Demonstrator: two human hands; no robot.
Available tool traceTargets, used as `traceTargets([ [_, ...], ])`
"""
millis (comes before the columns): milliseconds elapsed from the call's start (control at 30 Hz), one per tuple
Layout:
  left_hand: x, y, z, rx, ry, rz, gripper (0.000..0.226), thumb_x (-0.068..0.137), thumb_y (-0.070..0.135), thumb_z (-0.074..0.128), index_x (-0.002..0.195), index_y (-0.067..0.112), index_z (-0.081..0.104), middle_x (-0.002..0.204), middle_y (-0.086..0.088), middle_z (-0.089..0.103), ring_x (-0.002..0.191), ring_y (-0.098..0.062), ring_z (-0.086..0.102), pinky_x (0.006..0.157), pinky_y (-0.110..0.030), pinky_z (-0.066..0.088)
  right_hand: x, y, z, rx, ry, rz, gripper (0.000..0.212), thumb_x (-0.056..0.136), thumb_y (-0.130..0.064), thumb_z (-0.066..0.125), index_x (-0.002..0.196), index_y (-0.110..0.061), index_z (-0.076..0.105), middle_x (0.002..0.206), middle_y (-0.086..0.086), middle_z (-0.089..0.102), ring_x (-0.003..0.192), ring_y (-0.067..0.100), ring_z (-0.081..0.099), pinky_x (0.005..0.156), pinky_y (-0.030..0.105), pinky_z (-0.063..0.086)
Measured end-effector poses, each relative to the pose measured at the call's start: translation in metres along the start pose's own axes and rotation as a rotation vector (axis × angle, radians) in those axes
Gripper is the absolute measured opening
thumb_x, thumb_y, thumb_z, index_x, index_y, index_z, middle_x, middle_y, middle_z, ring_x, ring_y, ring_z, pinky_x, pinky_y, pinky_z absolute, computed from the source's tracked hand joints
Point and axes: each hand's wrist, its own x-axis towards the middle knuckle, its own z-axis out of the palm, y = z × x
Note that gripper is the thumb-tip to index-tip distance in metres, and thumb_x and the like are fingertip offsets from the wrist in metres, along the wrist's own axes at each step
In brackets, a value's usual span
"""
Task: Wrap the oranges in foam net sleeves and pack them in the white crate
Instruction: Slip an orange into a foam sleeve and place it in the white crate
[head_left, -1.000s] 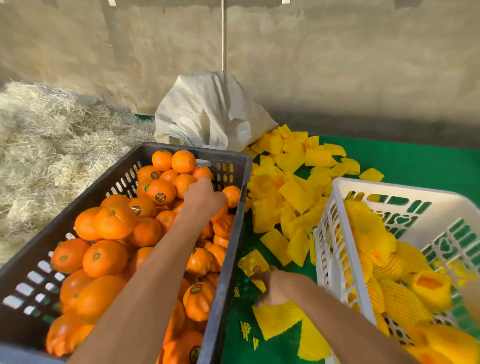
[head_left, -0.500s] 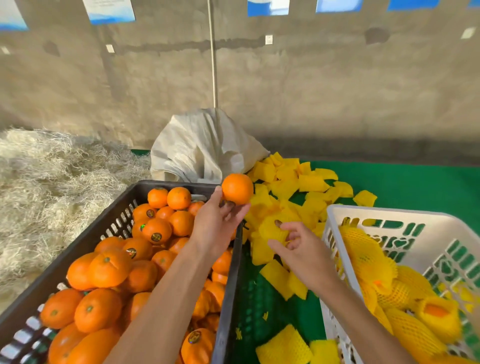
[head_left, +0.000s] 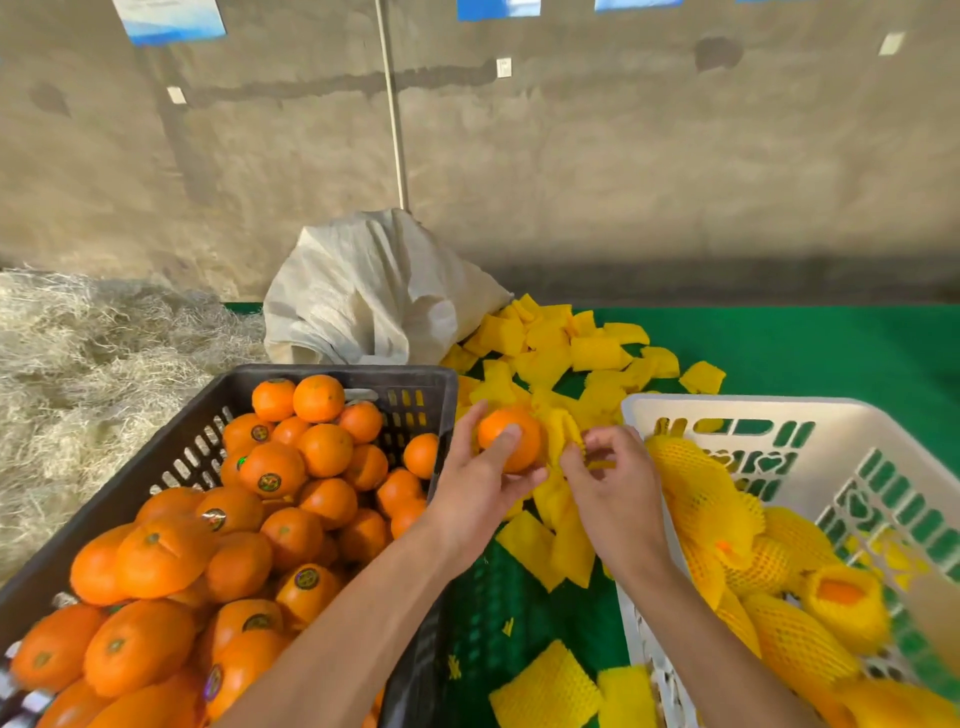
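My left hand (head_left: 480, 486) holds a bare orange (head_left: 511, 441) above the gap between the two crates. Right beside it my right hand (head_left: 610, 480) pinches a yellow foam net sleeve (head_left: 566, 434) whose edge touches the orange. The dark crate (head_left: 171, 457) at the left is heaped with bare oranges (head_left: 270, 519). At the right stands the white crate (head_left: 737, 410), holding several oranges in yellow sleeves (head_left: 727, 525).
Loose yellow sleeves (head_left: 561, 353) lie heaped on the green mat (head_left: 810, 348) behind the crates, and a few more (head_left: 550, 691) lie near the bottom. A white sack (head_left: 374, 296) stands behind the dark crate. Straw (head_left: 88, 364) covers the far left.
My left hand lifted an orange out of the dark crate and carried it right. My right hand left the sleeve low on the mat, picked one from the pile and brought it to the orange.
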Motion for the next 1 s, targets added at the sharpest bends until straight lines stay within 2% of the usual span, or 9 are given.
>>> traceTargets([
  [67, 0.0, -0.004, 0.002, 0.129, -0.038, 0.024, 0.045, 0.1, 0.022, 0.068, 0.14, 0.032, 0.051, 0.137, -0.019, 0.059, 0.102, -0.03, 0.069, 0.098, -0.049, 0.057, -0.001, -0.003, 0.001, -0.019, -0.021, -0.019, 0.013, 0.092, -0.027, 0.073, 0.09, -0.023, 0.061, 0.091, -0.009, 0.065, 0.081, 0.007, 0.064, 0.068, 0.023, 0.051],
  [133, 0.0, -0.009, 0.002, 0.26, -0.07, 0.007, 0.066, 0.086, 0.037, 0.082, 0.141, 0.032, 0.046, 0.134, -0.011, 0.065, 0.112, -0.022, 0.07, 0.104, -0.051, 0.054, -0.005, -0.006, 0.002, -0.02, -0.056, -0.063, 0.015, 0.093, -0.032, 0.073, 0.092, -0.022, 0.062, 0.089, -0.012, 0.067, 0.082, 0.007, 0.065, 0.071, 0.029, 0.054],
  [267, 0.0, -0.012, 0.002, 0.351, -0.057, -0.016, 0.1, 0.064, 0.048, 0.092, 0.147, 0.029, 0.04, 0.125, 0.002, 0.07, 0.116, -0.017, 0.069, 0.093, -0.039, 0.055, -0.011, -0.011, 0.004, 0.13, -0.099, -0.068, 0.011, 0.096, -0.031, 0.071, 0.105, -0.031, 0.065, 0.097, -0.02, 0.07, 0.095, 0.003, 0.067, 0.075, 0.018, 0.054],
  [400, 0.004, -0.01, 0.001, 0.283, 0.039, 0.013, 0.07, 0.086, 0.031, 0.081, 0.146, 0.03, 0.044, 0.13, -0.004, 0.068, 0.118, -0.023, 0.067, 0.099, -0.045, 0.054, -0.009, -0.012, 0.007, 0.32, -0.205, 0.074, 0.028, 0.104, -0.017, 0.059, 0.119, -0.038, 0.068, 0.112, -0.031, 0.071, 0.112, -0.007, 0.064, 0.087, 0.011, 0.051],
  [500, 0.006, -0.006, 0.0, 0.217, 0.098, 0.078, 0.047, 0.101, 0.004, 0.056, 0.141, 0.029, 0.053, 0.127, -0.011, 0.07, 0.115, -0.035, 0.068, 0.094, -0.047, 0.056, -0.003, -0.009, 0.006, 0.467, -0.208, 0.218, 0.024, 0.106, -0.016, 0.054, 0.123, -0.022, 0.07, 0.114, -0.007, 0.076, 0.11, 0.011, 0.07, 0.094, 0.03, 0.057],
  [633, 0.004, -0.006, 0.0, 0.318, 0.11, 0.121, 0.047, 0.106, 0.007, 0.048, 0.145, 0.032, 0.052, 0.132, -0.005, 0.067, 0.116, -0.032, 0.067, 0.083, -0.037, 0.057, -0.001, -0.01, 0.008, 0.643, -0.177, 0.426, 0.027, 0.108, -0.015, 0.049, 0.13, -0.011, 0.063, 0.125, 0.006, 0.072, 0.117, 0.02, 0.068, 0.107, 0.043, 0.051],
  [800, 0.004, -0.009, 0.002, 0.353, 0.124, 0.13, 0.049, 0.108, 0.011, 0.045, 0.151, 0.033, 0.045, 0.133, -0.001, 0.064, 0.099, -0.02, 0.066, 0.081, -0.037, 0.056, 0.009, -0.011, -0.002, 1.025, -0.137, 0.727, 0.025, 0.106, -0.004, 0.048, 0.128, 0.0, 0.059, 0.129, 0.02, 0.068, 0.116, 0.026, 0.068, 0.09, 0.038, 0.057],
  [867, 0.005, -0.009, 0.002, 0.275, 0.117, 0.102, 0.049, 0.108, 0.008, 0.042, 0.153, 0.03, 0.043, 0.132, -0.005, 0.065, 0.104, -0.025, 0.068, 0.086, -0.042, 0.057, 0.01, -0.014, -0.005, 1.06, -0.208, 0.815, 0.024, 0.105, -0.004, 0.05, 0.126, 0.001, 0.062, 0.126, 0.021, 0.07, 0.105, 0.025, 0.073, 0.081, 0.037, 0.063],
  [1000, 0.002, -0.006, 0.005, 0.054, 0.085, -0.058, 0.04, 0.109, 0.01, 0.04, 0.147, 0.02, 0.047, 0.139, -0.02, 0.06, 0.123, -0.044, 0.06, 0.102, -0.058, 0.052, 0.01, -0.02, -0.009, 0.953, -0.341, 0.864, 0.027, 0.104, -0.014, 0.053, 0.127, -0.004, 0.064, 0.121, 0.019, 0.073, 0.098, 0.025, 0.071, 0.084, 0.036, 0.058],
])
